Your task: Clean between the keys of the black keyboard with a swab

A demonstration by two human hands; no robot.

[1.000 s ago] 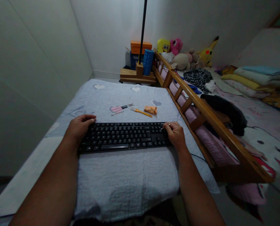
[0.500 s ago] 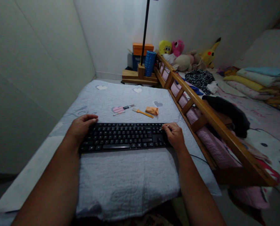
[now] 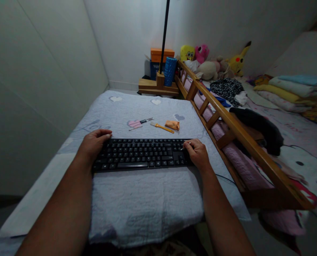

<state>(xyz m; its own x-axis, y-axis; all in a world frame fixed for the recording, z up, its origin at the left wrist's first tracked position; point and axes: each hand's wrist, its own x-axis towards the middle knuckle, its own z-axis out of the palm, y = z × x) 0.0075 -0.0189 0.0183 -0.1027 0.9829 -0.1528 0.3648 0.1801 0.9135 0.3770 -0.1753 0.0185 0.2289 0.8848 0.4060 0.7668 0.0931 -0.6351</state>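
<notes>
A black keyboard [image 3: 142, 153] lies on the blue quilted cover, its spacebar side towards me. My left hand [image 3: 94, 142] grips the keyboard's left end, thumb along the top edge. Over the right end, my right hand [image 3: 197, 151] pinches a thin white stick [image 3: 189, 143], probably a cotton swab, whose tip is at the keys left of the number pad. Behind the keyboard lie a yellow-handled brush [image 3: 164, 128], a crumpled orange cloth or pouch [image 3: 172, 124], a tool with a black grip [image 3: 145, 121] and another thin stick [image 3: 135, 128].
A wooden bed rail [image 3: 214, 106] runs along the right side, with clothes, folded blankets [image 3: 291, 89] and plush toys beyond. At the back stand an orange box [image 3: 162, 55], a blue roller [image 3: 170, 72] and a black pole [image 3: 165, 35]. A cable [image 3: 226, 178] runs right from the keyboard.
The view has shifted very slightly. The keyboard's left end and my left hand sit slightly farther right in view; both hands keep their grips.
</notes>
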